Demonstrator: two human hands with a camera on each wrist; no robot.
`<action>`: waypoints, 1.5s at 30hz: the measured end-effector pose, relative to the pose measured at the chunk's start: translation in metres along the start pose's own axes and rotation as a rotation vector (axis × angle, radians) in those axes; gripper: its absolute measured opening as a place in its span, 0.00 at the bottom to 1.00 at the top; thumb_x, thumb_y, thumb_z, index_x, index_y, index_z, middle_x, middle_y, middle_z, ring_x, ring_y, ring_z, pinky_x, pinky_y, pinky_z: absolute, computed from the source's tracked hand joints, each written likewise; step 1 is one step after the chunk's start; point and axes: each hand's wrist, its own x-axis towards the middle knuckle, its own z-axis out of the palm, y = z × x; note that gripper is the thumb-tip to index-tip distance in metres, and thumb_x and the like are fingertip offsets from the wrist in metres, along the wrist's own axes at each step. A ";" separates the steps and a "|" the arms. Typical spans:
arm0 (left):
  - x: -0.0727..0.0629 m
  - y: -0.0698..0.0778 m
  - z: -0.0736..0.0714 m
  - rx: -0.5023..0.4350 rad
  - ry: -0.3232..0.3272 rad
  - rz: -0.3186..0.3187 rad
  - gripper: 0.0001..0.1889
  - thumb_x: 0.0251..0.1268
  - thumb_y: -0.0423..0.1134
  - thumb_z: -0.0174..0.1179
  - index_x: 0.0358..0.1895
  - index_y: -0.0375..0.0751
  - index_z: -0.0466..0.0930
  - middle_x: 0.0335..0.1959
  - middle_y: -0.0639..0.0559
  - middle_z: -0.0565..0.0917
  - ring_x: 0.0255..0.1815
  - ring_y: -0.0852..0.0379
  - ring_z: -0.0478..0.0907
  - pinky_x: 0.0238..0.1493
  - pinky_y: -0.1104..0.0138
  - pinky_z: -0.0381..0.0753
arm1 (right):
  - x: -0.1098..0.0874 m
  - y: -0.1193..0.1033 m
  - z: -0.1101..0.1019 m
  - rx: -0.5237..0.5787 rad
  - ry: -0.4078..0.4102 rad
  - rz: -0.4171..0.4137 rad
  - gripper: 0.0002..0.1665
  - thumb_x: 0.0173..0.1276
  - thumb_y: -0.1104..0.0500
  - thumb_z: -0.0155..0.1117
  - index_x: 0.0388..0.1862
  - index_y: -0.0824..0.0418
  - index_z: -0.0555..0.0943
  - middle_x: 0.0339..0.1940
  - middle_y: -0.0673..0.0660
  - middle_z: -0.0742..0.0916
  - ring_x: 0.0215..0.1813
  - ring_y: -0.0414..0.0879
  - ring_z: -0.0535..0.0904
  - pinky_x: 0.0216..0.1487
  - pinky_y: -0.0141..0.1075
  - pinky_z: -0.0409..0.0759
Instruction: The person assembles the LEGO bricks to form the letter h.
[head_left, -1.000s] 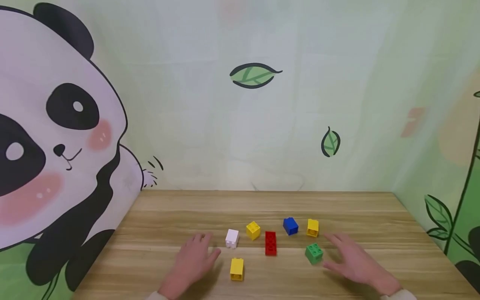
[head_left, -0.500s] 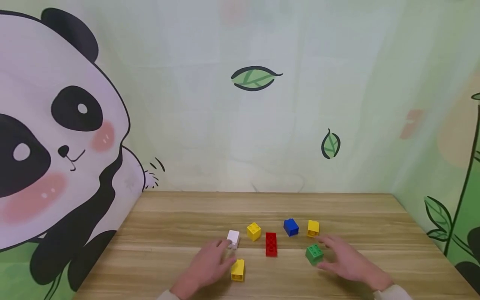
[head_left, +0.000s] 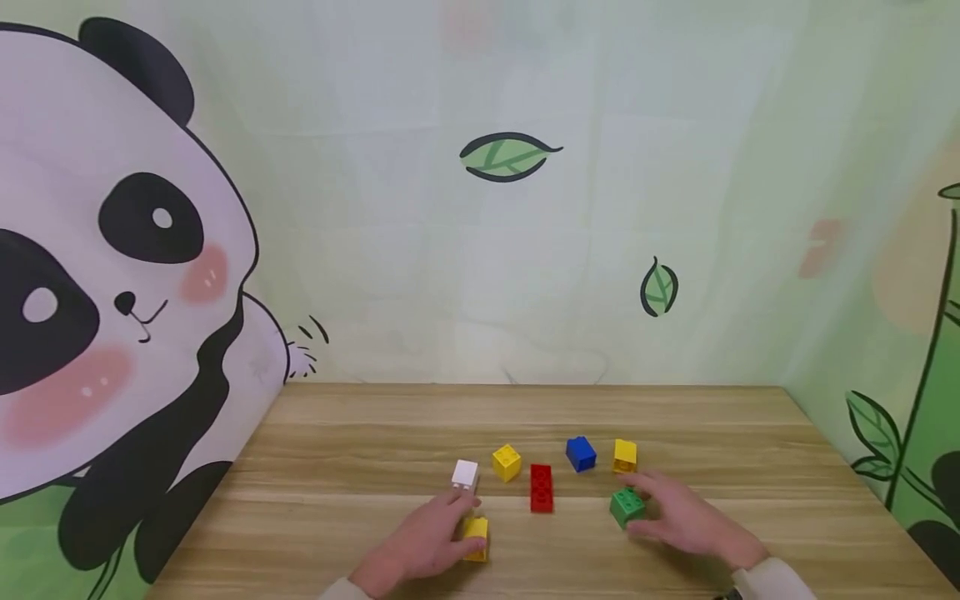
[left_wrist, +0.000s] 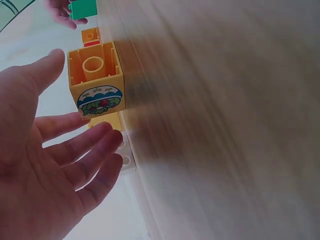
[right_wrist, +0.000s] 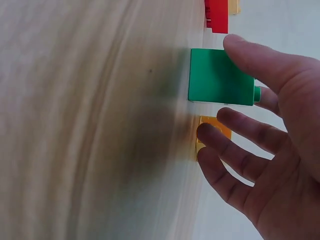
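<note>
My left hand (head_left: pixel 422 537) hovers at a yellow toy brick (head_left: pixel 477 539), thumb along its near side and fingers beyond it, relaxed. In the left wrist view, this brick (left_wrist: pixel 97 82) turns its hollow underside to my thumb and bears a printed salad bowl. My right hand (head_left: pixel 693 518) reaches around a green toy brick (head_left: pixel 626 507). Its thumb overlaps a corner of the green brick (right_wrist: pixel 220 77) in the right wrist view, while the other fingers spread loosely behind. A white brick (head_left: pixel 465 475) stands just beyond my left fingertips. Another yellow brick (head_left: pixel 625 455) lies beyond my right fingers.
Between the hands lies a long red brick (head_left: pixel 541 488). Farther back are a third yellow brick (head_left: pixel 506 462) and a blue brick (head_left: pixel 581 453). The wooden table (head_left: pixel 360 425) ends at a panda-print backdrop (head_left: pixel 390 250).
My left hand has moved right, from beside the near yellow brick to around it. My right hand has moved left, and its thumb and index finger now flank the green brick.
</note>
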 end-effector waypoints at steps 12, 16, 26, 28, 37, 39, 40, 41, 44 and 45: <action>0.002 -0.002 0.003 0.047 -0.070 -0.035 0.32 0.54 0.63 0.61 0.56 0.45 0.76 0.58 0.45 0.75 0.57 0.50 0.72 0.56 0.55 0.72 | 0.006 -0.002 0.002 0.040 -0.044 0.037 0.32 0.62 0.50 0.67 0.62 0.63 0.72 0.52 0.52 0.79 0.45 0.44 0.73 0.45 0.42 0.75; 0.003 -0.002 0.001 0.044 -0.080 -0.032 0.28 0.54 0.61 0.63 0.55 0.48 0.76 0.56 0.48 0.76 0.53 0.54 0.73 0.54 0.57 0.74 | 0.007 -0.001 0.003 0.036 -0.042 0.036 0.31 0.62 0.49 0.67 0.61 0.61 0.73 0.51 0.51 0.79 0.45 0.43 0.73 0.45 0.42 0.76; 0.007 0.002 -0.001 0.011 -0.091 -0.011 0.25 0.54 0.57 0.65 0.50 0.49 0.76 0.45 0.57 0.78 0.40 0.65 0.71 0.45 0.65 0.75 | 0.008 -0.003 0.004 0.030 -0.027 -0.024 0.28 0.63 0.47 0.66 0.58 0.60 0.75 0.44 0.45 0.80 0.42 0.40 0.74 0.43 0.37 0.76; 0.008 0.003 -0.001 -0.012 -0.092 -0.007 0.23 0.54 0.56 0.66 0.49 0.48 0.75 0.40 0.60 0.76 0.36 0.66 0.69 0.41 0.67 0.74 | 0.008 -0.005 0.004 0.032 -0.021 -0.048 0.27 0.63 0.47 0.66 0.57 0.60 0.76 0.43 0.43 0.80 0.41 0.38 0.75 0.41 0.36 0.77; 0.007 0.005 0.001 -0.060 -0.032 0.051 0.22 0.54 0.51 0.69 0.46 0.49 0.69 0.33 0.63 0.71 0.31 0.66 0.68 0.33 0.71 0.71 | 0.007 -0.024 0.004 0.071 0.009 -0.097 0.26 0.63 0.45 0.64 0.55 0.59 0.77 0.40 0.40 0.80 0.41 0.38 0.75 0.40 0.34 0.77; 0.007 0.006 0.000 -0.087 -0.030 0.061 0.23 0.52 0.50 0.70 0.45 0.49 0.68 0.33 0.63 0.71 0.31 0.65 0.68 0.34 0.71 0.71 | 0.007 -0.029 0.004 0.096 0.000 -0.098 0.25 0.63 0.46 0.65 0.55 0.58 0.77 0.40 0.40 0.80 0.41 0.39 0.76 0.39 0.33 0.77; 0.007 0.007 -0.001 -0.098 -0.033 0.065 0.23 0.51 0.50 0.71 0.44 0.50 0.68 0.33 0.63 0.71 0.31 0.65 0.69 0.34 0.71 0.71 | 0.007 -0.032 0.004 0.111 -0.006 -0.099 0.25 0.63 0.46 0.65 0.54 0.58 0.77 0.39 0.39 0.80 0.41 0.39 0.76 0.39 0.33 0.77; 0.008 0.007 0.000 -0.106 -0.038 0.065 0.23 0.50 0.50 0.71 0.44 0.50 0.68 0.33 0.64 0.71 0.32 0.65 0.69 0.35 0.71 0.72 | 0.007 -0.035 0.004 0.127 -0.011 -0.103 0.25 0.63 0.47 0.65 0.54 0.57 0.78 0.39 0.39 0.80 0.41 0.40 0.76 0.39 0.33 0.77; 0.008 0.011 -0.001 -0.130 -0.051 0.072 0.24 0.48 0.50 0.72 0.44 0.52 0.68 0.36 0.64 0.71 0.34 0.65 0.69 0.38 0.71 0.72 | 0.007 -0.044 0.003 0.164 -0.024 -0.126 0.23 0.62 0.47 0.66 0.52 0.56 0.78 0.38 0.40 0.81 0.41 0.41 0.76 0.39 0.33 0.77; 0.009 0.011 -0.001 -0.130 -0.051 0.080 0.24 0.48 0.50 0.72 0.44 0.53 0.68 0.37 0.63 0.71 0.35 0.65 0.69 0.38 0.71 0.72 | 0.008 -0.046 0.003 0.168 -0.025 -0.128 0.22 0.62 0.46 0.66 0.52 0.55 0.79 0.38 0.40 0.81 0.41 0.41 0.76 0.39 0.33 0.77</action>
